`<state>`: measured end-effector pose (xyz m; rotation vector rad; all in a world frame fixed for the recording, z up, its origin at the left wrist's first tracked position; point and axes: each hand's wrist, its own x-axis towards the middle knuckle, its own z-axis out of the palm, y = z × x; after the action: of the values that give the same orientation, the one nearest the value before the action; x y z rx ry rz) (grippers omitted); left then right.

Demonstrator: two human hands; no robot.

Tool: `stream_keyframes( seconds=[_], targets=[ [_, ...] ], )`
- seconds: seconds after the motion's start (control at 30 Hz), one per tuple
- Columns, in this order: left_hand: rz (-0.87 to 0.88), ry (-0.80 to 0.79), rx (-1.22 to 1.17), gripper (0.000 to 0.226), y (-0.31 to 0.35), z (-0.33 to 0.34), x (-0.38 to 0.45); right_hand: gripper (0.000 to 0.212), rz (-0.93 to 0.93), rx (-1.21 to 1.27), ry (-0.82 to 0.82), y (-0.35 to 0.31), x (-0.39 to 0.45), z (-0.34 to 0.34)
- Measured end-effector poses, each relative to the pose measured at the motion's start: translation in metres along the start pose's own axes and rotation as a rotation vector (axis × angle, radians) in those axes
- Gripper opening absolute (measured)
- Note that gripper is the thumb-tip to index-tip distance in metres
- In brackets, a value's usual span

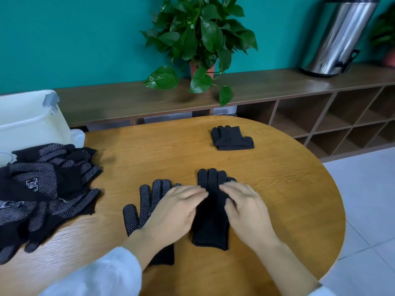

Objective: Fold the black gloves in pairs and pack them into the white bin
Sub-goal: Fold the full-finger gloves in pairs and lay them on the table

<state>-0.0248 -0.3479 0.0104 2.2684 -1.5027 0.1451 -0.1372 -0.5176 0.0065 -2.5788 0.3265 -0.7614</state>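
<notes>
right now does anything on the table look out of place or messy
Mostly tidy. The one untidy spot is the glove pile at the table's left edge: gloves lie tangled, and some fingers hang over the rim. The folded pair sits neatly at the far side. Both hands rest on the plain glove beside the dotted glove.

Hands: left hand (175, 207) and right hand (243, 207) lie flat on a plain black glove (210, 223), frame centre.
Beside it: dotted glove (147, 197), partly under the left hand.
Upper right: folded pair (232, 138).
Left edge: glove pile (47, 189), white bin (32, 120).
Surface: round wooden bench (277, 189).
</notes>
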Motion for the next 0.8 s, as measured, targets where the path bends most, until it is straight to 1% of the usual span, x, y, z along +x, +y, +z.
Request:
stream_keyframes(
  seconds=[0.03, 0.07, 0.1, 0.13, 0.17, 0.2, 0.23, 0.37, 0.5, 0.6, 0.7, 0.77, 0.8],
  targets=[
    [-0.004, -0.076, 0.065, 0.053, 0.004, 0.002, 0.011, 0.040, 0.036, -0.066, -0.067, -0.006, 0.007, 0.006],
    [-0.009, -0.152, 0.113, 0.067, 0.007, 0.006, 0.019, 0.052, 0.079, -0.117, -0.175, -0.011, 0.012, 0.012],
    [-0.030, -0.240, 0.163, 0.078, 0.008, 0.012, 0.025, 0.072, 0.109, -0.157, -0.295, -0.014, 0.016, 0.017],
    [-0.045, -0.306, 0.207, 0.083, 0.007, 0.018, 0.028, 0.091, 0.112, -0.197, -0.396, -0.013, 0.018, 0.022],
    [-0.054, -0.344, 0.239, 0.083, 0.007, 0.022, 0.030, 0.104, 0.106, -0.228, -0.468, -0.010, 0.020, 0.026],
    [-0.064, -0.363, 0.259, 0.082, 0.007, 0.026, 0.031, 0.111, 0.099, -0.247, -0.514, -0.005, 0.022, 0.028],
    [-0.076, -0.375, 0.267, 0.082, 0.007, 0.029, 0.031, 0.114, 0.087, -0.264, -0.545, 0.001, 0.022, 0.029],
    [-0.116, -0.396, 0.241, 0.086, 0.023, 0.035, 0.022, 0.102, 0.006, -0.278, -0.602, 0.017, 0.011, 0.020],
    [-0.149, -0.413, 0.198, 0.089, 0.053, 0.032, 0.000, 0.090, -0.044, -0.261, -0.634, 0.014, -0.016, 0.002],
    [-0.150, -0.392, 0.220, 0.087, 0.058, 0.031, -0.015, 0.081, -0.083, -0.317, -0.643, 0.017, -0.030, -0.008],
    [-0.113, -0.398, 0.238, 0.083, 0.046, 0.028, -0.023, 0.085, -0.071, -0.342, -0.632, 0.024, -0.032, -0.016],
    [-0.115, -0.349, 0.222, 0.079, 0.040, 0.023, -0.029, 0.085, -0.052, -0.334, -0.598, 0.026, -0.033, -0.026],
    [-0.111, -0.284, 0.219, 0.078, 0.040, 0.021, -0.033, 0.082, -0.049, -0.313, -0.566, 0.025, -0.035, -0.030]
  ],
)
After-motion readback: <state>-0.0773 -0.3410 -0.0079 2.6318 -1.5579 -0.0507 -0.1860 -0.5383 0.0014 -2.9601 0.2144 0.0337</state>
